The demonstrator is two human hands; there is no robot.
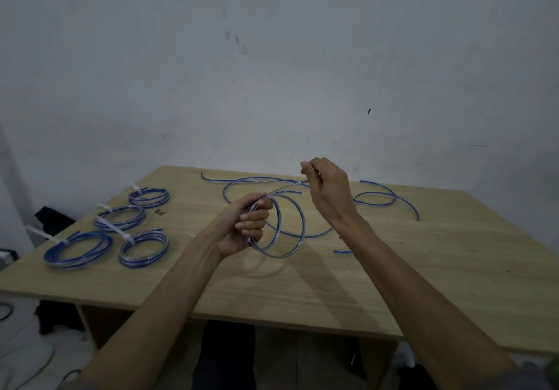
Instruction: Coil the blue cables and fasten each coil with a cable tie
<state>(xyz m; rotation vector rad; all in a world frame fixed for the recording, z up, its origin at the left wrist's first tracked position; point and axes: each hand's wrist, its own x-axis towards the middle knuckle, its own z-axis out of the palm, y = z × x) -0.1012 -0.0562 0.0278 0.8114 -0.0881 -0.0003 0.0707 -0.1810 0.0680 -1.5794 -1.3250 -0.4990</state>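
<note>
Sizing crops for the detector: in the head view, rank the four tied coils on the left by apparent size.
1. Nearest-left coil, largest
2. Near-right coil and middle coil: look alike, not ranked
3. Far coil, smallest

Nearer coils look bigger on the table; true sizes may match.

Bare workroom – scuffed white wall (272, 57), plywood table (423, 268)

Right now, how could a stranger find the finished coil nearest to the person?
Look at the left side of the wooden table, where four tied coils lie. The nearest coil lies at the front left edge; it is the widest and flattest, with its white cable tie pointing left.
</note>
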